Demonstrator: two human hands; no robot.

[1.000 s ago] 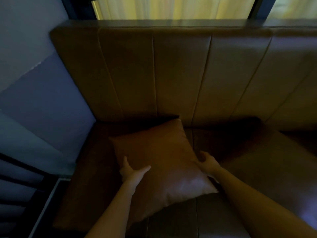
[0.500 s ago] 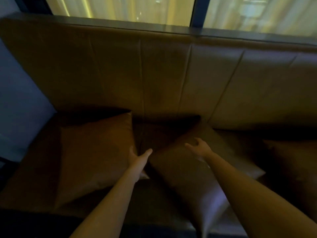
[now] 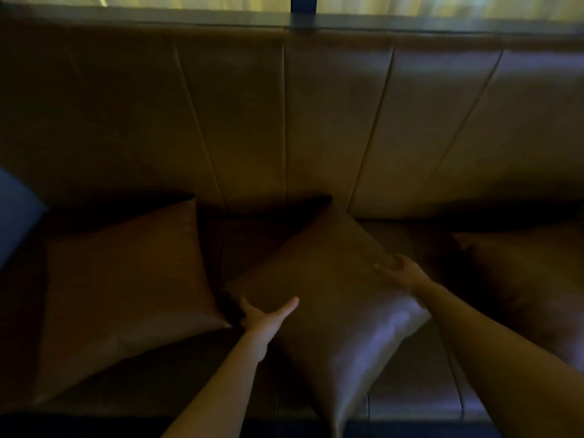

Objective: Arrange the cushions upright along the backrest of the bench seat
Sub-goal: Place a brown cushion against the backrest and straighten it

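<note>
Three brown leather cushions lie on the bench seat below the padded backrest (image 3: 284,121). The middle cushion (image 3: 328,298) lies flat and skewed, one corner touching the backrest. My left hand (image 3: 262,317) clasps its left edge, thumb on top. My right hand (image 3: 401,273) grips its right edge, fingers curled over the top. The left cushion (image 3: 126,279) lies tilted near the bench's left end, untouched. The right cushion (image 3: 531,279) lies flat and is partly cut off by the frame edge.
A dark ledge (image 3: 284,18) runs along the top of the backrest, with pale curtains (image 3: 189,0) behind it. A bluish wall (image 3: 15,210) closes the bench's left end. The scene is dim.
My view has shifted right from the left cushion. Both hands left that cushion and came down onto the edges of the middle cushion, taking hold of it.
</note>
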